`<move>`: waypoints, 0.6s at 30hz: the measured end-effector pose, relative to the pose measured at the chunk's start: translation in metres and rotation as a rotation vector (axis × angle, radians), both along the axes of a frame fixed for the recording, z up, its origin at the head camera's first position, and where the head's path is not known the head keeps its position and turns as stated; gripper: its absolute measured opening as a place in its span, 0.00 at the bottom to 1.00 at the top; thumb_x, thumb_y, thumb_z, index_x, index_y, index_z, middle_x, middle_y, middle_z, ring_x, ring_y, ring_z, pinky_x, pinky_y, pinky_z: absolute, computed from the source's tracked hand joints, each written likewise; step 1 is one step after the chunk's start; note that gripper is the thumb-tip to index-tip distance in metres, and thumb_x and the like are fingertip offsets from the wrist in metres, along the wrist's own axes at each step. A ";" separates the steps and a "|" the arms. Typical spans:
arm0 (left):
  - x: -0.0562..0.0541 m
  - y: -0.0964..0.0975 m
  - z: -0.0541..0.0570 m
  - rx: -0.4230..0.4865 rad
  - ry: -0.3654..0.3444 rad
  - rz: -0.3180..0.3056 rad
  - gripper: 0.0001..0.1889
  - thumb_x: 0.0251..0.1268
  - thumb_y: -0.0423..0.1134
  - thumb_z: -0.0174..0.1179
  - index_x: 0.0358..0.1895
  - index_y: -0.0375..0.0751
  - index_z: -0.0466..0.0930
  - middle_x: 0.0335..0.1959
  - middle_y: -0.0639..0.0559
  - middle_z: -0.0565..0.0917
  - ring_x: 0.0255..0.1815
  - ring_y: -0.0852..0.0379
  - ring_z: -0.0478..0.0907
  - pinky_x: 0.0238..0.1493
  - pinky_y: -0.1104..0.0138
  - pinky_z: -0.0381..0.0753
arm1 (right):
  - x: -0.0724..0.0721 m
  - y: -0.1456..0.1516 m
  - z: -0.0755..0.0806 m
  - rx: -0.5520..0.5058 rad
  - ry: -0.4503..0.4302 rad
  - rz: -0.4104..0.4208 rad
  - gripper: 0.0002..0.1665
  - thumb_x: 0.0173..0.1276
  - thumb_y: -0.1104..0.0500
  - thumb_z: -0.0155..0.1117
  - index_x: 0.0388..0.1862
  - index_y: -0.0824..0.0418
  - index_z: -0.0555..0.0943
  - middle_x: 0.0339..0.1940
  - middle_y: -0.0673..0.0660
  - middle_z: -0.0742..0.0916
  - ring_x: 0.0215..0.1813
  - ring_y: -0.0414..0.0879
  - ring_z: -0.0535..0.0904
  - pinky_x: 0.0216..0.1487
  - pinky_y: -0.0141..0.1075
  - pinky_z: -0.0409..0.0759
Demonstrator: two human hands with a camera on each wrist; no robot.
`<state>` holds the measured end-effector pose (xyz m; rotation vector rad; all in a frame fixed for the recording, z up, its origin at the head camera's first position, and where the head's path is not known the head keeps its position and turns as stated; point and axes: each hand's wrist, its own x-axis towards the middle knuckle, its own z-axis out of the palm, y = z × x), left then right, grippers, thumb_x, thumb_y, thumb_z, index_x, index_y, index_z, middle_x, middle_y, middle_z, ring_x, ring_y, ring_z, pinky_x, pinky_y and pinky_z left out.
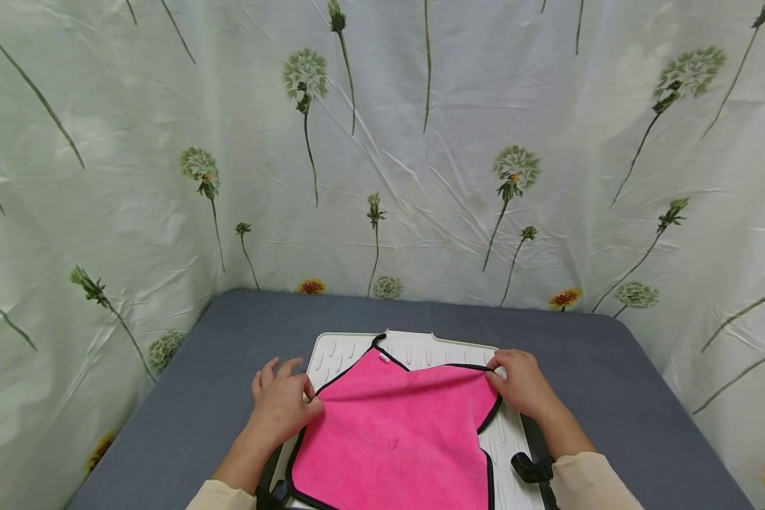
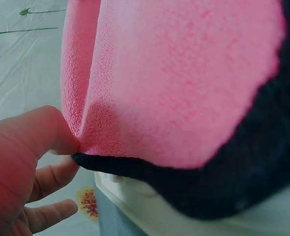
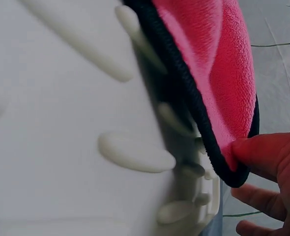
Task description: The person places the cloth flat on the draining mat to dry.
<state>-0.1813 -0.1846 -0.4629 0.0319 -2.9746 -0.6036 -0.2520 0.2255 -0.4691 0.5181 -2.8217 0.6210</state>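
A bright pink fleecy cloth [image 1: 395,432] with black edging hangs partly lifted over a white ridged board [image 1: 338,354]. My left hand [image 1: 283,404] pinches its left edge between thumb and forefinger, the other fingers spread. In the left wrist view the pinched cloth [image 2: 184,83] gathers into a fold at the fingertips. On the far right, my right hand [image 1: 524,384] grips the upper right corner. The right wrist view shows that corner of cloth [image 3: 228,98] held between thumb and fingers, raised off the board. A small white tag [image 1: 384,358] and a black loop [image 1: 379,340] show at the top left corner.
The board lies on a dark grey tabletop [image 1: 612,397], with its raised oval ridges [image 3: 135,152] showing to the right of the cloth. Behind stands a pale curtain [image 1: 408,163] printed with dandelions. Black straps with camera mounts [image 1: 530,467] sit at the wrists.
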 end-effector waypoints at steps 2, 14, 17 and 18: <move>0.001 0.000 -0.001 -0.005 -0.010 -0.005 0.06 0.49 0.37 0.61 0.19 0.51 0.76 0.68 0.35 0.75 0.76 0.25 0.54 0.70 0.27 0.50 | 0.000 0.000 -0.002 0.015 0.004 -0.008 0.05 0.61 0.66 0.71 0.28 0.57 0.83 0.40 0.61 0.89 0.55 0.67 0.82 0.63 0.62 0.70; -0.005 0.003 -0.002 0.026 -0.044 -0.042 0.04 0.56 0.39 0.61 0.26 0.51 0.78 0.69 0.34 0.73 0.75 0.24 0.55 0.69 0.27 0.51 | 0.009 0.007 0.001 0.002 -0.039 -0.071 0.02 0.63 0.62 0.71 0.34 0.60 0.84 0.46 0.65 0.89 0.61 0.68 0.80 0.66 0.63 0.66; -0.010 0.005 0.000 0.039 -0.033 -0.055 0.03 0.60 0.41 0.60 0.30 0.51 0.78 0.70 0.34 0.73 0.75 0.24 0.55 0.70 0.29 0.51 | 0.012 0.010 0.002 0.015 -0.079 -0.083 0.04 0.65 0.61 0.70 0.35 0.61 0.85 0.48 0.66 0.88 0.62 0.69 0.79 0.68 0.64 0.65; -0.012 0.006 0.000 0.040 -0.029 -0.062 0.03 0.61 0.42 0.60 0.31 0.50 0.79 0.70 0.34 0.73 0.75 0.25 0.55 0.70 0.29 0.51 | 0.013 0.011 0.001 0.017 -0.092 -0.084 0.04 0.65 0.60 0.70 0.36 0.61 0.85 0.48 0.66 0.88 0.62 0.69 0.79 0.68 0.64 0.64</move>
